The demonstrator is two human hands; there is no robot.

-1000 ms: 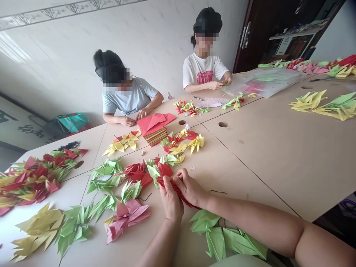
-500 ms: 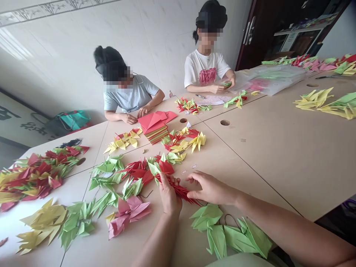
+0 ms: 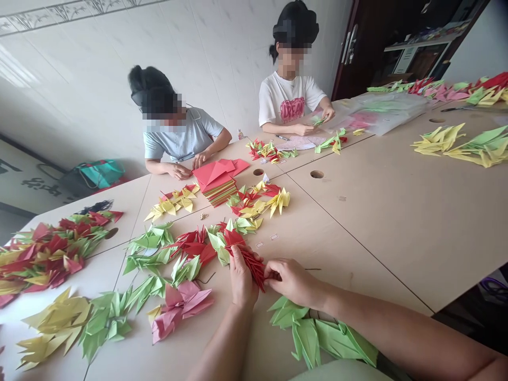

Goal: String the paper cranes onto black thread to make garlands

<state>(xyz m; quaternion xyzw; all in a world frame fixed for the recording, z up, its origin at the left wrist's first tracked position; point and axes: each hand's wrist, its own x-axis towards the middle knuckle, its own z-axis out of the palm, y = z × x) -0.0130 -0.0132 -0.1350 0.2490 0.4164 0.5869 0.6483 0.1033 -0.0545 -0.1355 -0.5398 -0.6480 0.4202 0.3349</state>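
Note:
A bundle of red folded paper cranes (image 3: 254, 269) is gripped in my left hand (image 3: 243, 280), thumb on top and fingers wrapped around it. My right hand (image 3: 291, 280) is pinched at the bundle's right end. A thin dark cord (image 3: 313, 269) sticks out behind that hand and seems to run into its fingers; the pinch itself is partly hidden. Light green paper cranes (image 3: 217, 246) lie just beyond my left hand. Below my right forearm, more large green cranes (image 3: 307, 338) rest at the table's near edge.
Strings of green, red, pink (image 3: 180, 309) and yellow (image 3: 59, 317) cranes spread leftward, with a mixed heap (image 3: 51, 248) at far left. A stack of coloured paper (image 3: 218, 185) stands near one co-worker (image 3: 182, 137); another person (image 3: 293, 100) sits farther right. The table has round holes (image 3: 316, 174).
My right hand has closed from spread fingers into a pinch at the bundle's end. The bundle has tilted slightly in my left hand, and the cord has shifted to behind my right hand.

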